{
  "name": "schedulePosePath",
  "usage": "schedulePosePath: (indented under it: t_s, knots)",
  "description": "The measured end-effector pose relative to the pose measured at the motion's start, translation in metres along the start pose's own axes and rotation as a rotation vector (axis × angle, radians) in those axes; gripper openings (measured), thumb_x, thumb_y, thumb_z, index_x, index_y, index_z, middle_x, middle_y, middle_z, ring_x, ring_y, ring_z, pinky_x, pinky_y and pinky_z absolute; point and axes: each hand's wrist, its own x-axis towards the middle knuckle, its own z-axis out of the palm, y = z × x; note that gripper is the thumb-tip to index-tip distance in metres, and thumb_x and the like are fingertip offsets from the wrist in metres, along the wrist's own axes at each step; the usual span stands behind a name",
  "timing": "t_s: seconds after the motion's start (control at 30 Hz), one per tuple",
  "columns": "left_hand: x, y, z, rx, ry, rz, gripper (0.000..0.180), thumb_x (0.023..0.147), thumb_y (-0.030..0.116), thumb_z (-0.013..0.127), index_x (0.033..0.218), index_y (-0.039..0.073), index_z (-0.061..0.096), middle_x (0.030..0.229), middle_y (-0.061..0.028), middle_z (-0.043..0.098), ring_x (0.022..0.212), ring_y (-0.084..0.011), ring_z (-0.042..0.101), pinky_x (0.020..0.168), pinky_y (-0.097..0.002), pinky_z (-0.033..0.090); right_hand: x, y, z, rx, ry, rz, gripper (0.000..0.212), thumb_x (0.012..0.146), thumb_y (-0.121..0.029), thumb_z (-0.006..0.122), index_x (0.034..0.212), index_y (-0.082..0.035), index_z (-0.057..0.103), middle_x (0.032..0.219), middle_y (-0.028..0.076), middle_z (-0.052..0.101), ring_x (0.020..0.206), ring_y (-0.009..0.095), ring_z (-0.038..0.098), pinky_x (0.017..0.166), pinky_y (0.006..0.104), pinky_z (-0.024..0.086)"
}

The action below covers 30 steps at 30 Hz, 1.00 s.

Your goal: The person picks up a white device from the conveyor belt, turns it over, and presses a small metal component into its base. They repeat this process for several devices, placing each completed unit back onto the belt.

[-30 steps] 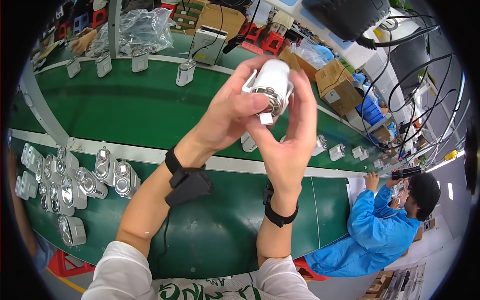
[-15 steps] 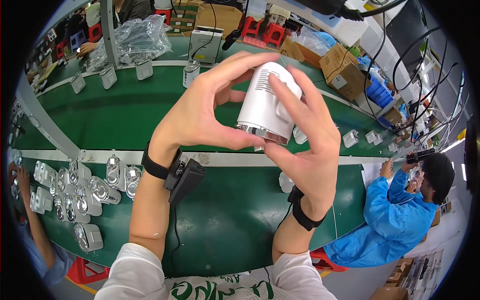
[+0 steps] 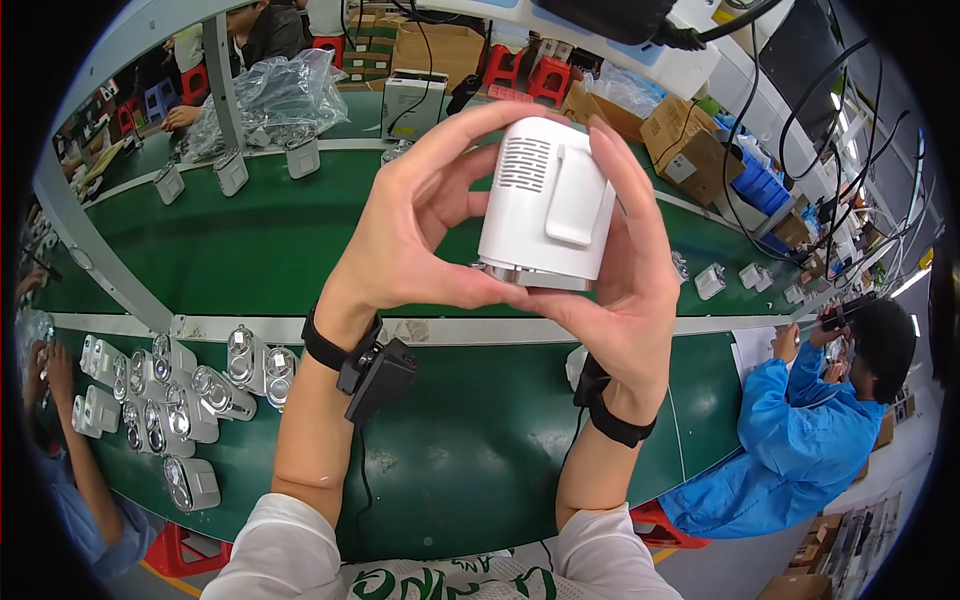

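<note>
A white plastic housing (image 3: 518, 222), rounded at the top, is held up above the bench between both hands. Slotted vents and a flat clip show on the side facing me, and a strip of shiny chrome at its lower edge. My left hand (image 3: 408, 225) is wrapped round its left side, thumb under the bottom edge and fingers over the top. My right hand (image 3: 642, 285) grips the right side, its thumb meeting the left thumb below; some fingers are hidden behind the housing. A black strap with a small black device (image 3: 378, 372) is on my left wrist.
Several similar white and chrome units (image 3: 188, 410) stand on the green bench (image 3: 470, 460) at left. More line the green belt (image 3: 270, 230) beyond the metal rail. A person in blue (image 3: 800, 430) sits at right; another's arm shows at far left. Cables (image 3: 745, 130) hang upper right.
The housing has been turned so its clip and vents face me. My right fingers have shifted from across its face to its right side.
</note>
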Motion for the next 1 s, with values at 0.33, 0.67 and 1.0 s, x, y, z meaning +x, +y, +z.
schedulePosePath:
  t_s: [0.33,0.67,1.0]
  knots:
    - [0.004,0.018,0.002,0.429,-0.015,0.158,0.099,0.054,0.021,0.090,0.138,-0.009,0.048,0.134,-0.0183,0.052,0.122,-0.0255,0.056,0.094,-0.0353,0.053,0.003,-0.024,-0.001,0.141,-0.028,0.002,0.101,0.067,0.011,0.078,0.154,-0.003,0.030,0.159,0.019,0.024,0.140,0.027,0.039,0.108,0.0397,0.044]
    - [0.008,0.032,0.017,0.485,0.072,0.288,0.088,0.054,0.020,0.087,0.133,-0.005,0.056,0.124,-0.0187,0.060,0.110,-0.0281,0.063,0.087,-0.0354,0.056,0.003,-0.043,0.002,0.755,0.101,0.415,0.111,0.071,0.017,0.070,0.159,-0.008,0.007,0.149,0.015,0.041,0.131,0.026,0.051,0.103,0.0379,0.047]
    - [0.002,0.041,0.015,0.467,-0.051,0.236,0.092,0.056,0.018,0.086,0.136,-0.011,0.050,0.129,-0.0217,0.055,0.117,-0.0316,0.061,0.093,-0.0388,0.055,-0.007,-0.047,0.020,0.709,0.191,0.360,0.116,0.067,0.013,0.072,0.159,-0.008,0.005,0.144,0.015,0.047,0.126,0.027,0.055,0.095,0.0427,0.055]
